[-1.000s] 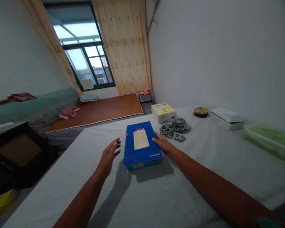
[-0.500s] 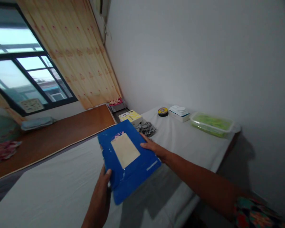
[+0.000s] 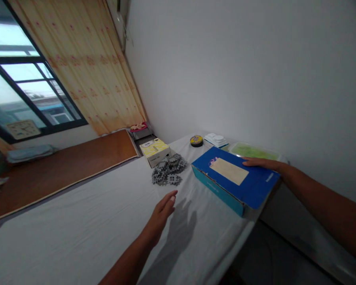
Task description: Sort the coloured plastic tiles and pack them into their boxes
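Observation:
A flat blue box (image 3: 235,180) with a pale label lies near the right edge of the white-covered table (image 3: 106,221). My right hand (image 3: 259,162) rests on the box's far edge, fingers stretched flat over it. My left hand (image 3: 161,211) hovers over the white cloth to the left of the box, fingers extended and holding nothing. A heap of grey puzzle pieces (image 3: 169,171) lies between the two, further back.
A yellow and white carton (image 3: 154,151) stands behind the puzzle heap. A round yellow tin (image 3: 196,140), a white box (image 3: 216,139) and a clear container with green contents (image 3: 252,151) sit along the wall. The table's edge drops off at the right.
The blue box went from held up in both hands to lying flat at the table's right side. My left hand has let go of it; my right hand stays on it.

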A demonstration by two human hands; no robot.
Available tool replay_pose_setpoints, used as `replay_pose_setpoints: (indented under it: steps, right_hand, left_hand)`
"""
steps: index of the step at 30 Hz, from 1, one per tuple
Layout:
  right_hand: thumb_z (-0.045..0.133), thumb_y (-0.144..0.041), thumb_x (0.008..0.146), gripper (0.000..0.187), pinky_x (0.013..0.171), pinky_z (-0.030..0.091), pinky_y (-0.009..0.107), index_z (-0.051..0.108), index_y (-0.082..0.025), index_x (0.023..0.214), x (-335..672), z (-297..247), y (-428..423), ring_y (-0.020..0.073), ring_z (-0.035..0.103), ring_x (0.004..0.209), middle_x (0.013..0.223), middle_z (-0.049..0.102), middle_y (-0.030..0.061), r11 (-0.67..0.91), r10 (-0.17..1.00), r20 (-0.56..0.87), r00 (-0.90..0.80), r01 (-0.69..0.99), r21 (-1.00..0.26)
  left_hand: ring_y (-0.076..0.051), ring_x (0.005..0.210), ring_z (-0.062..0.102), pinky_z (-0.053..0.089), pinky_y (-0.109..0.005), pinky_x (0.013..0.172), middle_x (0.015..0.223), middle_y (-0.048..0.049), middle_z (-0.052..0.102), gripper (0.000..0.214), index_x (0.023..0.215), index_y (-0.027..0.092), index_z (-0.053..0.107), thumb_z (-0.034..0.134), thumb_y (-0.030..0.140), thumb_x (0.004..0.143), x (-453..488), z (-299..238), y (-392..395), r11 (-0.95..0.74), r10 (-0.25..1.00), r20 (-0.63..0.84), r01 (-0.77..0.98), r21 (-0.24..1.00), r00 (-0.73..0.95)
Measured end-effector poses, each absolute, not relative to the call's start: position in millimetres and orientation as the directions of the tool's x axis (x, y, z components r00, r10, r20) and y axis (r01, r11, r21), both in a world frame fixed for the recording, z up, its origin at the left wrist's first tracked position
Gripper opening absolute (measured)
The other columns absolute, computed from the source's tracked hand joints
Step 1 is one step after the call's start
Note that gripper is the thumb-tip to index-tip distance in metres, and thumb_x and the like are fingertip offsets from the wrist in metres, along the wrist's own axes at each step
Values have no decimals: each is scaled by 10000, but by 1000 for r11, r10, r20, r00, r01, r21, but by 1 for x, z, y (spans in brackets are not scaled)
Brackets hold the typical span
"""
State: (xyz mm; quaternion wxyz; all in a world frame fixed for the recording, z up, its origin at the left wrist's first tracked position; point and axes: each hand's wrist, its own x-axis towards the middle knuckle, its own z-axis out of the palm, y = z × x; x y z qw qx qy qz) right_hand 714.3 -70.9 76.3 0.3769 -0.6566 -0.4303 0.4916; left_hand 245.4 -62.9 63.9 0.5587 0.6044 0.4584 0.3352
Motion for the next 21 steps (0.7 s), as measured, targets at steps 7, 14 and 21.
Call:
replay_pose_setpoints:
  steps: [7,14,21]
  right_hand:
    - [707,-469,735,476,1063,368,581,709,-287,1176,629,94,-76,358,565,1206,1294,636,124,339,923,341,-176,792,-508]
    - [717,-500,767,472,1074,374,532,695,-282,1185,478,161,-28,327,587,1153,1212,683,74,600,800,414,-434,599,-531]
    - [751,-463,779,514,952,488,399,640,-162,1181,391,167,140,288,591,1123,1248,634,145,285,918,387,-89,828,-483]
  left_hand:
    - [-299,1284,500,431,-468,1044,1374,-127,573,554,1203,197,654,579,593,823,211,55,-49,26,971,-79,228,973,228]
    - [-304,1271,501,433,-469,1014,1331,-154,590,527,1144,172,667,610,561,793,172,51,-25,38,995,-52,146,989,91]
    - [-295,1261,512,435,-445,1007,1321,-141,596,524,1123,193,684,655,561,752,129,38,-20,51,998,-51,-3,999,-34]
